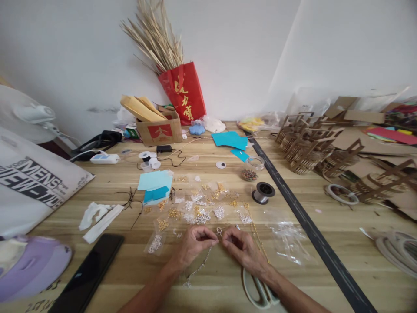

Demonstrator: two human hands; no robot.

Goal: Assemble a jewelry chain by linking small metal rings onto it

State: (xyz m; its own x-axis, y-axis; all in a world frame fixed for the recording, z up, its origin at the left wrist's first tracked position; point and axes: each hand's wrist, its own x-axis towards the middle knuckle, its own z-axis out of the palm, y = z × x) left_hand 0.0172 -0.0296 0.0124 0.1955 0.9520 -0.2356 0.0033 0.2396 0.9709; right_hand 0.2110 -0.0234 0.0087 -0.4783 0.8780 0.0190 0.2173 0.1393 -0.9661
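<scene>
My left hand is closed, its thumb and forefinger pinching one end of a silver chain. The chain hangs down and trails on the tabletop toward me. Just across from it, my right hand is closed too, fingertips pressed together; whatever they hold is too small to make out. Small rings lie just beyond the gap between my fingertips. A gold chain runs along the table and passes behind my right hand. Under my right forearm is a cream-handled tool, its working end hidden.
Small bags of gold and silver findings spread beyond my hands. A wire spool and a bead jar stand to the right, near a dark strip. A phone lies at left; bamboo baskets fill the right side.
</scene>
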